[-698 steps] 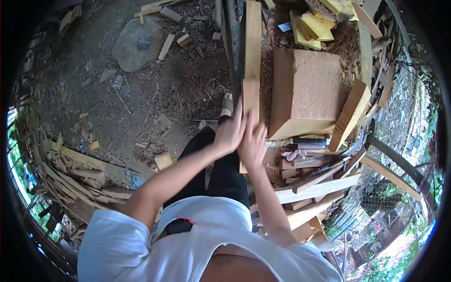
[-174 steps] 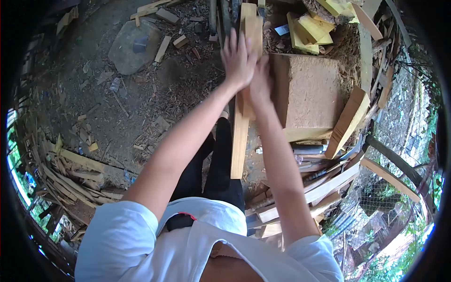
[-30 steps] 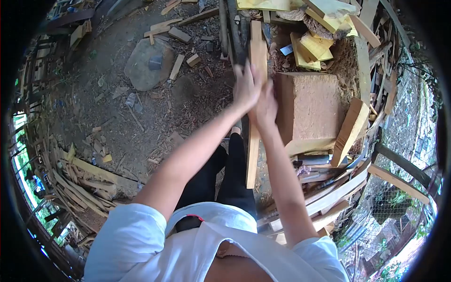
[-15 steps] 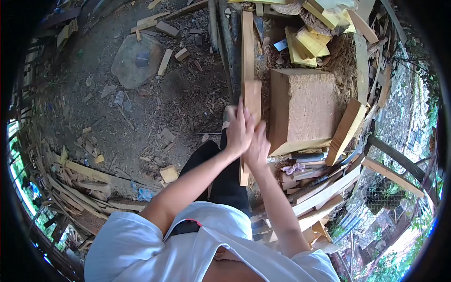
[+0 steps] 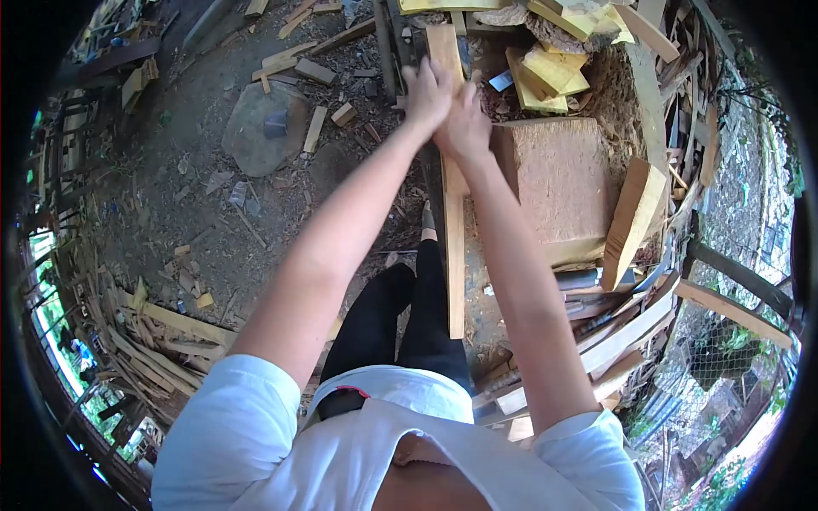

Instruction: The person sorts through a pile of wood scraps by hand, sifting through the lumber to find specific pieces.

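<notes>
A long wooden board (image 5: 454,272) runs lengthwise away from my body. Near its far end my left hand (image 5: 429,98) and my right hand (image 5: 464,128) are side by side, pressed on a shorter wooden piece (image 5: 453,175) that lies along the board. The left hand's fingers are spread at the board's left edge. My right hand's fingers are bent over the piece, and its grip is partly blurred. Most of the shorter piece is hidden under the hands.
A big squared wood block (image 5: 558,183) stands right of the board, with a slanted offcut (image 5: 632,223) beside it. Yellow wood chunks (image 5: 550,77) lie beyond. On the left are a flat round stone (image 5: 266,136) and scattered scraps. Stacked planks (image 5: 630,332) lie at the lower right.
Both hands have moved away from my body along the board, with the shorter piece under them. My arms are now stretched out. The view has shifted slightly.
</notes>
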`<state>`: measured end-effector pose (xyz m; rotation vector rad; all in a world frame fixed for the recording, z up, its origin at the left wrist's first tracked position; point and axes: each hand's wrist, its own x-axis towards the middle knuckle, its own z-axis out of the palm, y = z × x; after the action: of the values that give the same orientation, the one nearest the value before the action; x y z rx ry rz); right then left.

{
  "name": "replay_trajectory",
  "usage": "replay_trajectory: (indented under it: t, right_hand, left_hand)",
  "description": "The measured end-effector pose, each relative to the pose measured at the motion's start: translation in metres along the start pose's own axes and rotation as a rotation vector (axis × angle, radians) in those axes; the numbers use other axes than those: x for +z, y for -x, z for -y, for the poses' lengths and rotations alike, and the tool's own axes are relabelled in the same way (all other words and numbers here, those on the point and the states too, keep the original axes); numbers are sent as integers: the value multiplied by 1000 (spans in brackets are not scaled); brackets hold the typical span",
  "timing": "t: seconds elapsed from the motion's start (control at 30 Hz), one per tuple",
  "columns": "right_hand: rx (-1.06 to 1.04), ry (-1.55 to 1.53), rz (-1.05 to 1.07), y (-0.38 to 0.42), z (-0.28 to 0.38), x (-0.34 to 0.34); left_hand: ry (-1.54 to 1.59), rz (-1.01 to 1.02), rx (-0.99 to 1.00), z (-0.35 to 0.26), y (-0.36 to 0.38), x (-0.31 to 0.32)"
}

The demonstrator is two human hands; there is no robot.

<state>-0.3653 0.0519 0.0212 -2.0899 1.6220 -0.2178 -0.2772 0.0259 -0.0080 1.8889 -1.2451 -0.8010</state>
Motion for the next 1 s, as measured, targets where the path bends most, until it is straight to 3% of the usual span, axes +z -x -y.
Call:
replay_trajectory:
  t: [0.07,0.1,0.17,0.2,0.3,0.37,0.4,0.57,0.63,0.67,0.73,0.9,1.0]
  right_hand:
    - [-13,-177,-36,55,-16,18]
    - [109,-147,141,87,-10,5]
    - [209,-38,253,161,-21,19]
    - [96,64,169,200,-28,23]
    - [105,118,231,275,-23,14]
    - [114,124,286,288,-22,14]
    - [119,127,295,284,-22,13]
    - [86,66,203,217,-16,9]
    - [68,23,119,179,-14,11]
    - [129,-10,208,151,-6,1]
    - [86,-124,99,109,-8,7]
    - [41,-27,13,5,-3,-1]
    - [15,-7,-35,2,-3,-3]
  left_hand:
    - [3,-19,63,16,55,10]
    - [8,15,22,10,94,9]
    - [21,127,-43,3,172,2]
    - [-3,137,-24,7,208,2]
    - [8,250,-160,7,296,-4]
    - [-5,244,-175,7,309,-4]
    - [9,272,-237,4,308,-7]
    - [86,177,-121,6,237,-6]
    - [15,109,-7,16,194,-2]
    - [18,65,71,21,168,1]
    - [55,35,107,19,116,2]
    - [34,-17,152,17,-2,11]
    - [34,-10,130,14,-1,11]
